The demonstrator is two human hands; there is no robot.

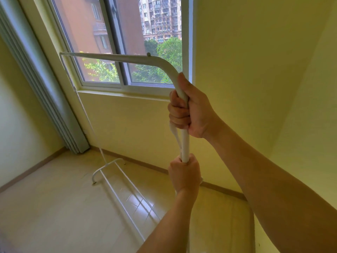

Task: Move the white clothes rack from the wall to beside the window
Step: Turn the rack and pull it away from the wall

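Note:
The white clothes rack [116, 58] stands in front of the window [127, 42], its top bar running across the glass and its near post bending down toward me. My right hand [189, 110] is closed around the near post just under the bend. My left hand [184, 172] grips the same post lower down. A white strap hangs beside the post between the two hands. The far post is thin and drops to the curved foot and two bottom rails [116, 179] on the floor below the sill.
Yellow walls close in at right and under the window. A grey folded curtain [42, 88] hangs at the left of the window down to the floor corner. Pale glossy floor [54, 207] spreads to the left, edged by a brown skirting board.

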